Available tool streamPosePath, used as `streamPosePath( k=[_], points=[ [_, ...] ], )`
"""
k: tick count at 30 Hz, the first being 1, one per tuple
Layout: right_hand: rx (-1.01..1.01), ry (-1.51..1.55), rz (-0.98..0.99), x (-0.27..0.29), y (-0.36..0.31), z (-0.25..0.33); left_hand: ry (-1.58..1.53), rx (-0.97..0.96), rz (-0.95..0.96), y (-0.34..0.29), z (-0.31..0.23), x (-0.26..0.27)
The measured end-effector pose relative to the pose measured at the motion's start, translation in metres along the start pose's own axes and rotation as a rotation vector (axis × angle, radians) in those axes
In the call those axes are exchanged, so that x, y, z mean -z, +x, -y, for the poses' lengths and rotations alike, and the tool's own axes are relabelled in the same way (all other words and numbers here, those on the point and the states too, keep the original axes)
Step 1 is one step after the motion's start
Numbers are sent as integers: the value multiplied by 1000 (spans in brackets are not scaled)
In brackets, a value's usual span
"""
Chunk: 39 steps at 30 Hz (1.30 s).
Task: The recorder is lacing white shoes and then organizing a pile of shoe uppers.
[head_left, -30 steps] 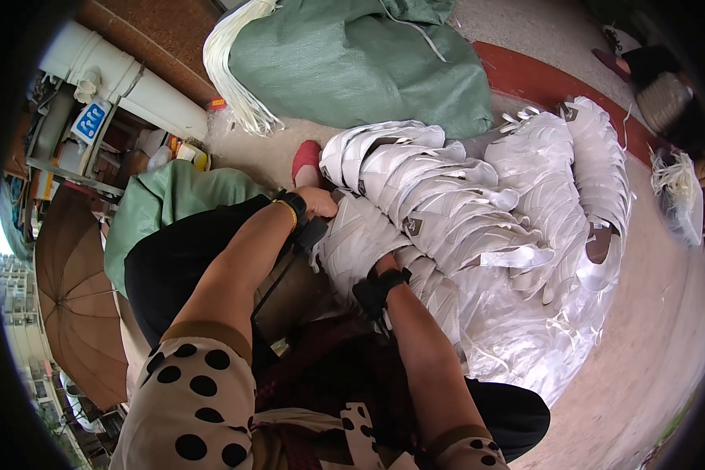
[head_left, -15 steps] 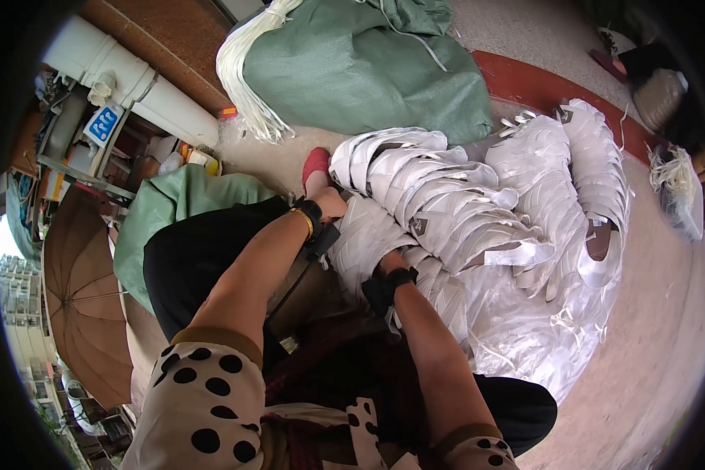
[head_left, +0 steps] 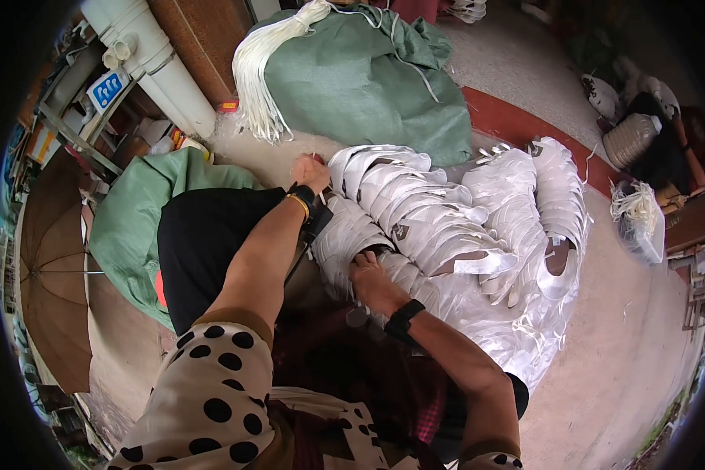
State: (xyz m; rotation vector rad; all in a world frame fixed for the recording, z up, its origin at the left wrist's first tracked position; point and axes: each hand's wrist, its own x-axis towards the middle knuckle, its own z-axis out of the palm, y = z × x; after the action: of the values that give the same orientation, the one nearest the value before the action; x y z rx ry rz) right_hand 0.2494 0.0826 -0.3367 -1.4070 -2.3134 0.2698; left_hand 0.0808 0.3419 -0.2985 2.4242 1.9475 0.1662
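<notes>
White shoe uppers are nested into long overlapping rows in front of me. At the nearest row, my right hand has its fingers curled over the opening edge of a white shoe upper, gripping it. My left hand is beyond the toe end of that same upper, beside a red shoe mostly hidden behind it. Its fingers face away from me, so their grip does not show. Beside it lies a longer row of white uppers, with dark linings showing at the openings.
Clear plastic sheeting lies beneath the rows. A big green sack with a bundle of white laces on it stands at the far side. Another green sack and a brown umbrella are at left. A bag of laces lies right.
My right hand has drawn back out of the upper's opening to its edge. My left hand has shifted slightly away from me and left. The whole view has turned a little.
</notes>
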Motion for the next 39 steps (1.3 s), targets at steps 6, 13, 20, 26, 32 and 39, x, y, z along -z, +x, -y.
streamPosePath(
  k=[6, 13, 20, 26, 32, 39],
  points=[
    [-101, 265, -223, 148, 31, -31, -866, 289, -497, 86, -19, 62],
    [-378, -227, -51, 150, 82, -109, -529, 306, -39, 58, -35, 49],
    [-196, -84, -44, 127, 96, -99, -676, 301, -72, 57, -33, 9],
    [-477, 429, 110, 81, 141, -110, -548, 148, 22, 66, -9, -6],
    [-225, -42, 383, 36, 151, -144, -540, -90, 280, 74, 8, -6],
    [-365, 151, 441, -3, 160, -161, -141, -524, 492, 94, 24, -18]
  ],
)
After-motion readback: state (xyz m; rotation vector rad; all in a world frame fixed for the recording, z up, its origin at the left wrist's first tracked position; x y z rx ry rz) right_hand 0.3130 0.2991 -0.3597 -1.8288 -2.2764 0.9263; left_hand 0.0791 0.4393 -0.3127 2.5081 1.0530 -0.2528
